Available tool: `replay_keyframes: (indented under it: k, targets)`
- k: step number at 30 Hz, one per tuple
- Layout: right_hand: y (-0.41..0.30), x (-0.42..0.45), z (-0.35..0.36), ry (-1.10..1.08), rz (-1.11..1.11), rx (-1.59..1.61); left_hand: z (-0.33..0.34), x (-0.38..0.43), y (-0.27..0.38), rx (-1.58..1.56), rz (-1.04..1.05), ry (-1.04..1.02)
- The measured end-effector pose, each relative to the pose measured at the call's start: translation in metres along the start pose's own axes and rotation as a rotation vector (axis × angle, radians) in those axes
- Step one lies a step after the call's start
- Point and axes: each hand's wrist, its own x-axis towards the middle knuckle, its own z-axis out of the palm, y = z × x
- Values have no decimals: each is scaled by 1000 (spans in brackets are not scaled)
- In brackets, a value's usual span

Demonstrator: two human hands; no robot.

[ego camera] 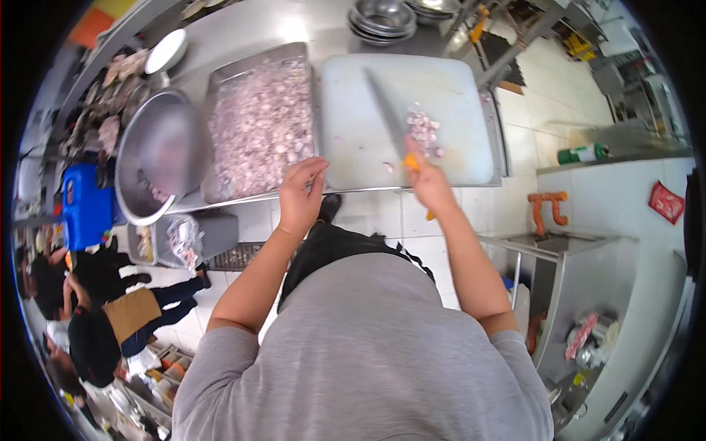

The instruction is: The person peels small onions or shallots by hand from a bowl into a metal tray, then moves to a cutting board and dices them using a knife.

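Observation:
My right hand (pixel 429 184) grips the orange handle of a kitchen knife (pixel 384 106); its broad blade points away from me over a white cutting board (pixel 358 138). Just right of the blade lies a small pile of chopped pinkish pieces (pixel 423 128), perhaps onion or meat. My left hand (pixel 302 190) holds nothing that shows, its fingers loosely bent at the near corner between the board and a metal tray (pixel 208 132). Many chopped pinkish pieces (pixel 265 124) fill that tray. To its left stands a large steel bowl (pixel 124 160), with a blurred round shape and some pieces inside.
Stacked metal bowls (pixel 381 22) stand behind the board. A white bowl (pixel 166 50) is at the back left. A blue container (pixel 87 206) and a grey bin (pixel 218 234) are at the left. Several people are farther left, including one in a tan apron (pixel 132 314).

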Motion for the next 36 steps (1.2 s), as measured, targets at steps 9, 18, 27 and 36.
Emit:
replay_keyframes:
  k: [9, 18, 27, 36]
  targets:
    - [-40, 1, 20, 237, -165, -73, -115, 2, -44, 12, -217, 353]
    - [-48, -56, 30, -42, 138, 79, -342, 89, -151, 474, -430, 280]
    - [-77, 9, 45, 326, 135, -144, -354, 124, -314, 586, -277, -158]
    - [-125, 12, 83, 245, 299, -406, -321, 171, -246, 328, -353, -122]
